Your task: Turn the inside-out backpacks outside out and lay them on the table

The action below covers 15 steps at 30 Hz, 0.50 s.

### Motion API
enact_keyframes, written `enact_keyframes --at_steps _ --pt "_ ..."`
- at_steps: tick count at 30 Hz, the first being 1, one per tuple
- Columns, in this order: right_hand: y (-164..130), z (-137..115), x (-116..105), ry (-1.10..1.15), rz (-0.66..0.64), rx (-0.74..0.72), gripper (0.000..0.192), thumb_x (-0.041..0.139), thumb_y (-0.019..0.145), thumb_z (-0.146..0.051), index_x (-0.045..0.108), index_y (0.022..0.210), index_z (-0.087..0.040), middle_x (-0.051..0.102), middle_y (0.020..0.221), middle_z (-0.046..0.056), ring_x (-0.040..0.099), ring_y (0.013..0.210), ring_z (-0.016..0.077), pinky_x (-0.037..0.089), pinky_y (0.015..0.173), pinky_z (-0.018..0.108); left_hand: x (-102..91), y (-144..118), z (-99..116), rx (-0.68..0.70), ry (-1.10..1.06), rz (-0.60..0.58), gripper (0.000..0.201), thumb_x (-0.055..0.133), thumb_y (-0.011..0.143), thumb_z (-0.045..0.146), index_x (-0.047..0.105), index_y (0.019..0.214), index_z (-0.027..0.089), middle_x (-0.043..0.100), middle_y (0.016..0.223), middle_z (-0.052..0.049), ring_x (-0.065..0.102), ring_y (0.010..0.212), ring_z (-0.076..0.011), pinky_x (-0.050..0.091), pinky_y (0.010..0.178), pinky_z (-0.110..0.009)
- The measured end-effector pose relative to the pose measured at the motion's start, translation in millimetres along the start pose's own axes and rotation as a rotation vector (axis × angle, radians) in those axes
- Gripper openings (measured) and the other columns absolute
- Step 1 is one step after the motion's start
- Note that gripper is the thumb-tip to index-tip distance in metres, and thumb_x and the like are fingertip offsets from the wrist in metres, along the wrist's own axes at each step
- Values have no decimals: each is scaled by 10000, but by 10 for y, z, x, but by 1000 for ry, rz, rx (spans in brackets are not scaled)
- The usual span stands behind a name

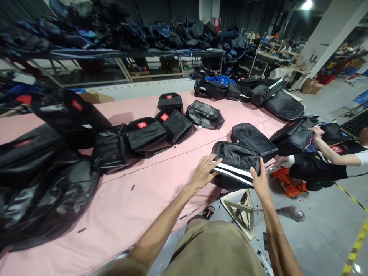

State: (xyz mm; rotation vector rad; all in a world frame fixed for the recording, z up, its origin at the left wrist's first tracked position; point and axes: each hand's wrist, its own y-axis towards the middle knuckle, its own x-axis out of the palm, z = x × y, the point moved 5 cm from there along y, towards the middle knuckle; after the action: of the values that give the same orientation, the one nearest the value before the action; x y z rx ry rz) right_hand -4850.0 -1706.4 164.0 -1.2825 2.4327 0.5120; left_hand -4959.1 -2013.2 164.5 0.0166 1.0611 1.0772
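Observation:
A black bag (237,157) with two white stripes sits at the table's near right edge, tilted toward me. My left hand (204,168) grips its left end, with fingers over the striped edge. At the opposite end my right hand (260,178) has hold of the bag, its thumb on the near side and its other fingers partly hidden. Just behind, another black bag (253,138) lies against this one. A shiny black bag (204,114) rests farther back on the pink table cover (161,172).
Black bags with red labels (146,132) line the table's left and middle. More bags (258,92) lie at the far right. A co-worker's hand (317,133) handles a bag on my right. Below stand a wooden-looking frame (240,211) and an orange stool-like object (287,182).

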Motion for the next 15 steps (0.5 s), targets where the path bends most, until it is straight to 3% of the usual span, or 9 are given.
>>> enact_keyframes --at_steps 4,6,9,12,15 --pt "-12 -572 61 -384 -82 -326 995 665 1014 -700 290 1807 -231 199 1874 208 205 1740 388 276 1381 654 160 -94 277 255 73 2 694 618 971 26 639 1602 314 612 1687 -136 379 1706 -348 407 1340 -704" --pt "-49 -742 194 -571 -167 -527 947 725 1019 -572 298 1807 -268 149 1893 181 158 1750 408 244 1382 678 305 -361 333 340 47 -33 674 552 981 35 631 1606 272 712 1580 -129 479 1653 -317 358 1367 -718" --pt "44 -810 428 -784 -253 -682 989 830 945 -347 334 1799 -284 170 1896 167 144 1751 439 165 1389 702 636 -991 292 394 6 -205 635 492 999 58 624 1606 187 781 1479 -139 652 1509 -262 470 1341 -570" --pt "304 -798 664 -858 -311 -726 1014 816 900 -194 349 1796 -277 219 1887 164 172 1748 424 144 1391 685 987 -1599 57 267 72 -413 524 499 1019 75 721 1489 149 809 1419 -149 756 1372 -254 588 1239 -456" --pt "546 -856 838 -853 -328 -716 954 801 924 -212 386 1781 -267 245 1879 169 191 1743 426 170 1381 680 1226 -1870 -229 95 158 -580 543 517 984 59 743 1470 148 784 1467 -147 736 1404 -258 543 1282 -445"
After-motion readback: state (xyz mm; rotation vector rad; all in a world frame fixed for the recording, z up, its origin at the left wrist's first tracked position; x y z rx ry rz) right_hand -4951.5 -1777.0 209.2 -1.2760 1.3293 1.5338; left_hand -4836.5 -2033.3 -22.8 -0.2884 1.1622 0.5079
